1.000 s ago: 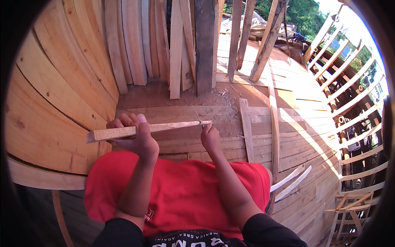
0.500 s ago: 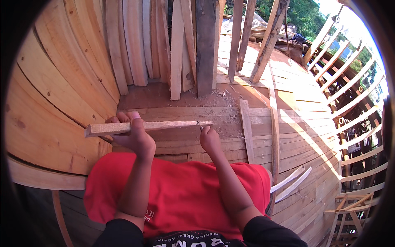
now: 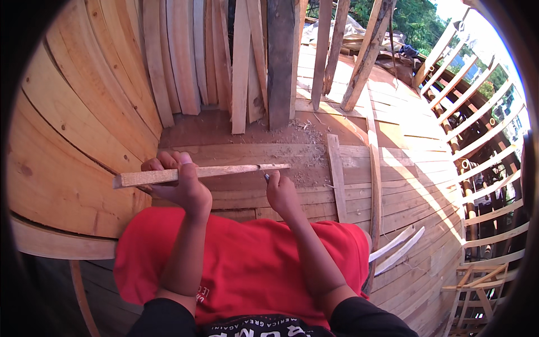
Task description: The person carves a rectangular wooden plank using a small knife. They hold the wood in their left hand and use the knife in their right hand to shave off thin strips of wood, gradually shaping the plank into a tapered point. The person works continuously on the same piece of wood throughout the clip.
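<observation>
My left hand (image 3: 182, 182) is wrapped round a long, pale wooden stick (image 3: 219, 171). The stick lies level across my lap's far side, with its thick square end at the left and a thin tapered tip at the right. My right hand (image 3: 282, 194) is closed just below the tapered part, gripping a small dark tool (image 3: 266, 177). Only a short bit of that tool shows, so its exact kind is hidden. A small dark spot shows on the stick just above it.
Wood shavings (image 3: 306, 149) are strewn over the plank floor (image 3: 236, 196) ahead. Upright boards (image 3: 185, 62) stand at the back, and a curved plank wall (image 3: 73, 129) rises on the left. A loose slat (image 3: 337, 177) and two pale curved strips (image 3: 398, 250) lie to the right.
My right hand has shifted slightly left along the stick with the small tool, and the dark spot shows farther left. My left hand has hardly moved.
</observation>
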Demonstrator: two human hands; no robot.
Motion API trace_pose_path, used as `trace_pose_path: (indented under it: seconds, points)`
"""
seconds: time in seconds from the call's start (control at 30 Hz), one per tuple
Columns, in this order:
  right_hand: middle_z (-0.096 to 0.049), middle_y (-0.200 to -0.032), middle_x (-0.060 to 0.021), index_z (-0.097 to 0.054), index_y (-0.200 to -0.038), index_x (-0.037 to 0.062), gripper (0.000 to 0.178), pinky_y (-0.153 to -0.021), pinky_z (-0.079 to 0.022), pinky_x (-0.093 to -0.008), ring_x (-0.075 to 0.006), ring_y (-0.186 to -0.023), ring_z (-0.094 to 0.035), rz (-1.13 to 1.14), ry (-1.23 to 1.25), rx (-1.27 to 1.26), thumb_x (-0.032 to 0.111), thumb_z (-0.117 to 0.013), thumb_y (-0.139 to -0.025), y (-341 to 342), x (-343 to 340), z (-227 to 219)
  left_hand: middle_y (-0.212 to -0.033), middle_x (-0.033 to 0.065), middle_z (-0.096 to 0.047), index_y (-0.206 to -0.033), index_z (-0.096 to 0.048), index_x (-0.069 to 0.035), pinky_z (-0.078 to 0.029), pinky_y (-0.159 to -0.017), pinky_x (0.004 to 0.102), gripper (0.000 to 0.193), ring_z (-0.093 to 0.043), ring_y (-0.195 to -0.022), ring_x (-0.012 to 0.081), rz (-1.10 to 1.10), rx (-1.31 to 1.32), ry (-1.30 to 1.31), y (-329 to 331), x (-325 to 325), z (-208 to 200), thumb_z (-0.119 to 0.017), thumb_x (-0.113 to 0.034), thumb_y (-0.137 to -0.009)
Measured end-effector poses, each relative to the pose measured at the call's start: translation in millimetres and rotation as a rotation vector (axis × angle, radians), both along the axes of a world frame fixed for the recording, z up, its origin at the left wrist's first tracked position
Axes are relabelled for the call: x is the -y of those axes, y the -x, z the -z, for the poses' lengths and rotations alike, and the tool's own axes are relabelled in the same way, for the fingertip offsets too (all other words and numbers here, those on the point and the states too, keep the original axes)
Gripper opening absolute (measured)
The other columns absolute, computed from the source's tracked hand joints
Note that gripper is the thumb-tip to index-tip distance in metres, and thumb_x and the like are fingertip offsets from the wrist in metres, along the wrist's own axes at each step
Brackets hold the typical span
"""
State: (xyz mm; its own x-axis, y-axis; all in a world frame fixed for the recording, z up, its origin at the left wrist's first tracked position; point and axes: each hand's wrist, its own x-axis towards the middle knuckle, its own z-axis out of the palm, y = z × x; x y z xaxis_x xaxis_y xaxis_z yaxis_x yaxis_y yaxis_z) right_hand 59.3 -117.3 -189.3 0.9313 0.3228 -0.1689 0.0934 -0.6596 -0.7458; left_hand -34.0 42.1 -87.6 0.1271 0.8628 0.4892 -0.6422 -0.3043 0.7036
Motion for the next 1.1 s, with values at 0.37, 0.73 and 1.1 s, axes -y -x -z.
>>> trace_pose_path:
  seconds: [0.37,0.73,1.1]
  points:
    - [-0.064,-0.086,-0.0347,-0.067,-0.08,-0.0079,0.06,-0.083,-0.046,-0.0601,-0.0536,-0.088,-0.061,0.044,0.084,0.061,0.037,-0.031,-0.1,-14,7,29,-0.076,-0.0007,-0.032,-0.094,-0.028,-0.013,-0.035,-0.061,0.0226,0.042,-0.033,-0.068,0.0089,-0.001,0.034,0.056,-2,4,-7,-0.065,0.0,-0.077]
    - [-0.064,-0.088,-0.0362,-0.067,-0.083,-0.0097,0.064,-0.087,-0.045,-0.0594,-0.0534,-0.093,-0.061,0.172,0.07,0.056,0.039,-0.03,-0.101,-30,18,58,-0.076,-0.0003,-0.032,-0.094,-0.027,-0.012,-0.032,-0.059,0.0224,0.044,-0.03,-0.064,0.0082,0.048,0.079,-0.032,-7,13,-6,-0.066,0.001,-0.077]
    - [-0.062,-0.091,-0.0378,-0.065,-0.088,-0.0093,0.063,-0.087,-0.045,-0.0576,-0.054,-0.096,-0.059,0.146,0.115,0.072,0.04,-0.028,-0.101,-42,27,60,-0.073,-0.0006,-0.033,-0.094,-0.028,-0.012,-0.036,-0.055,0.0223,0.04,-0.034,-0.061,0.0085,0.047,0.054,-0.101,-7,18,-4,-0.062,0.0,-0.077]
